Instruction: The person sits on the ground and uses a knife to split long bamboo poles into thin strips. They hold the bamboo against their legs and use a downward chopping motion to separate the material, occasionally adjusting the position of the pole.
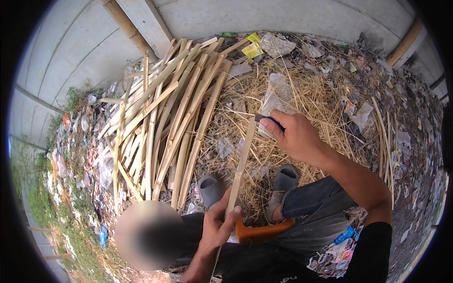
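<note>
A long pale bamboo strip runs from my lap up to the middle of the view. My left hand is closed around its lower part, thumb along the strip. Beyond it, my right hand grips a knife with a dark blade and a blue-and-black handle. The blade rests against the strip's far end. A thin sliver sticks out to the left beside the blade. Most of the knife's handle is hidden inside my fingers.
A big heap of split bamboo strips lies left of my grey clogs. Shavings cover the ground ahead. An orange plastic piece is between my legs. Litter, a concrete wall and a few strips at right surround me.
</note>
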`<state>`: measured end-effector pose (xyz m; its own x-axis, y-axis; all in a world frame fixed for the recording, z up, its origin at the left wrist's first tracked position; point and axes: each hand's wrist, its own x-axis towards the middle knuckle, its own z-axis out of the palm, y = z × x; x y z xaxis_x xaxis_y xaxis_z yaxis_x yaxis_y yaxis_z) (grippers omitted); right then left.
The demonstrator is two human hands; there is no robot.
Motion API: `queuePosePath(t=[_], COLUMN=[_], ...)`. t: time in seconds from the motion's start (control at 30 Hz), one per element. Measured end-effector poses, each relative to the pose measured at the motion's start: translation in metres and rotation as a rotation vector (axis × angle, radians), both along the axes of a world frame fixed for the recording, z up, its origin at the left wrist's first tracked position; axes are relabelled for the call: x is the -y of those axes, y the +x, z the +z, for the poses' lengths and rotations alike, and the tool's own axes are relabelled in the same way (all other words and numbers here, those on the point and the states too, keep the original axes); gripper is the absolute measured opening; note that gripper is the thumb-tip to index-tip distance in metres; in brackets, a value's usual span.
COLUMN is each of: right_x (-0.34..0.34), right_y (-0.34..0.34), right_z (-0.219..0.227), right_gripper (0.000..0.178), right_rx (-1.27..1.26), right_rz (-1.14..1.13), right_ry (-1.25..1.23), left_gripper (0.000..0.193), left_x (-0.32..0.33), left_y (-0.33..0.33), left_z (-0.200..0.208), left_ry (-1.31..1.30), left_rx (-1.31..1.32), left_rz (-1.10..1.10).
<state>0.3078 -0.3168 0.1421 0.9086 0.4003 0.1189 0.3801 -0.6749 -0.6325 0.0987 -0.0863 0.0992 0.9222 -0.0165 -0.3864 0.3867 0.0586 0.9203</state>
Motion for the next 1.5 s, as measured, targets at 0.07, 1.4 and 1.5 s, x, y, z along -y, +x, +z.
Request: queuePosePath(t=[0.07, 1.4, 1.5], right_x=[-0.003, -0.014, -0.016], right_y=[-0.003, -0.009, -0.013], right_z=[-0.006, -0.011, -0.01], right_gripper=[0.041, 0.039, 0.04], right_rx=[0.022, 0.136, 0.164], right_rz=[0.026, 0.088, 0.106], right_ry=[0.017, 0.023, -0.021], left_gripper=[0.057, 0.052, 0.052], left_x=[-0.002, -0.01, -0.007], left_y=[0.0, 0.007, 0.01], left_z=[-0.001, -0.005, -0.002], left_ry=[0.003, -0.035, -0.063], left_rx=[-0.015, 0.049, 0.039], left_rz=[-0.002, -0.052, -0.051])
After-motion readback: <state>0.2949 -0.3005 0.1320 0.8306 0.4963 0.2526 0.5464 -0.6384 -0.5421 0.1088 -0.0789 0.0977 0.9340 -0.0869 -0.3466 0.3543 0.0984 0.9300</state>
